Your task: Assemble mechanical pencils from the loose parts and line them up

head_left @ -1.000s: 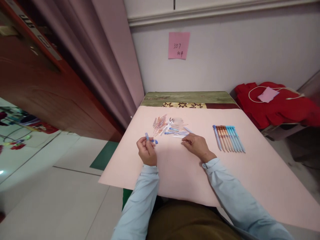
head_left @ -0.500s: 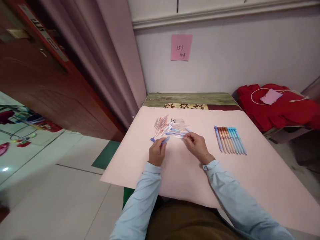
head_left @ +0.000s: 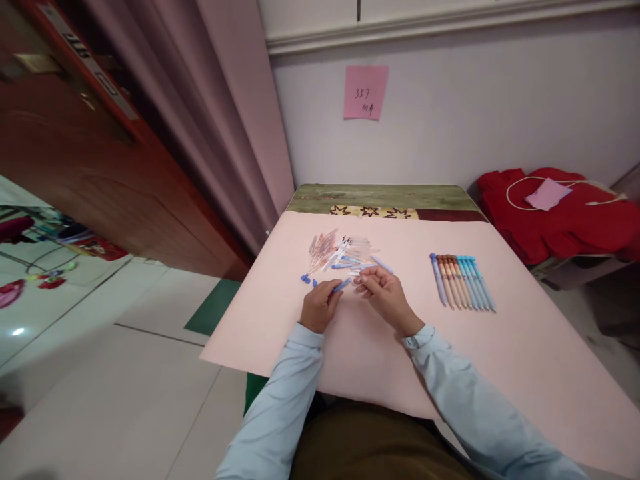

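Note:
My left hand [head_left: 319, 309] is closed around a blue pen barrel [head_left: 343, 285], whose end sticks out toward the right hand. The fingertips of my right hand [head_left: 387, 299] are pinched together close to that end; a small pale piece seems to be between them, too small to name. Just beyond both hands lies a loose pile of pen parts: brownish clear barrels [head_left: 324, 248], white refills with dark tips [head_left: 343, 247] and blue barrels [head_left: 383, 265]. Small dark blue caps [head_left: 305, 279] lie left of the pile, near my left hand.
A neat row of whole pens [head_left: 461, 283], blue, brown and light blue, lies to the right on the pink sheet [head_left: 370, 360]. Behind the table are a wall and a pink note [head_left: 366, 92]. Red cloth [head_left: 590, 227] with a white cable is at right, a wooden door [head_left: 150, 200] at left.
My right hand has moved left, bringing its pinched fingertips near the blue barrel. My left hand has shifted slightly right with the barrel. The row of pens stays the same.

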Motion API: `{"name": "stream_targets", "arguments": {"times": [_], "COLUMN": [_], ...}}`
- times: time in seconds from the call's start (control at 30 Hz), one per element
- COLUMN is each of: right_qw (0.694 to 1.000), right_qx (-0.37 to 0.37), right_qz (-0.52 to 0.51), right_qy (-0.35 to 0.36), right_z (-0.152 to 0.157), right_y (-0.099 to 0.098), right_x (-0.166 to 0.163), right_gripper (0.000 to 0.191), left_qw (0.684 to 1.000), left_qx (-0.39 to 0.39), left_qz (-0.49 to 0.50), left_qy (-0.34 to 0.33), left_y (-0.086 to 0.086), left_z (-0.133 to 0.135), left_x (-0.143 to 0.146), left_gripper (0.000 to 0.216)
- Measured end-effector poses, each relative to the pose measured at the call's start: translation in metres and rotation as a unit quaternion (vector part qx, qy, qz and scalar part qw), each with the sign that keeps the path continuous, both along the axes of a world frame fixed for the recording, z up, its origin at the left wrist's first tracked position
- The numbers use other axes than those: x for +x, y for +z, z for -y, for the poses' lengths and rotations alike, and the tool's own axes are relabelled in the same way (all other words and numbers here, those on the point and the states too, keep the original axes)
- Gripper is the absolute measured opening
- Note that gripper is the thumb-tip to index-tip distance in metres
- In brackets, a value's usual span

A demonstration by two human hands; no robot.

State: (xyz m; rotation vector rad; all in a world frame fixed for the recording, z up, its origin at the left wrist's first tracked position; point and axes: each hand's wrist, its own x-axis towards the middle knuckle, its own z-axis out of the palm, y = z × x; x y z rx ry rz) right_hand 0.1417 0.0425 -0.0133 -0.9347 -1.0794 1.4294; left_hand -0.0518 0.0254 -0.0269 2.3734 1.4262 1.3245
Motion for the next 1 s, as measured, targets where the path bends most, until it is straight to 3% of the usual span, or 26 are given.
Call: {"name": "stream_targets", "arguments": {"times": [0.47, 0.77, 1.0], "right_qw": [1.0, 0.994, 0.998], "right_qx": [0.015, 0.067, -0.008], "right_qz": [-0.003, 0.091, 0.009], "right_qy": [0.002, -0.007, 0.055], "right_z": [0.0, 0.006, 0.005], "right_y": [-0.003, 0.002, 0.002], "right_x": [-0.001, -0.003, -0.004], "right_gripper": [0.025, 0.024, 0.032], "left_qw": [0.999, 0.999, 0.997], "left_qx": [-0.02, -0.002, -0.035], "left_qz": [0.044, 0.035, 0.021], "left_qy": [0.008, -0.012, -0.064], "left_y": [0.0, 0.003, 0.006], "left_z": [0.001, 0.001, 0.003], "left_x": [0.0, 0.0, 0.002], "left_gripper": [0.02, 0.016, 0.016]}}
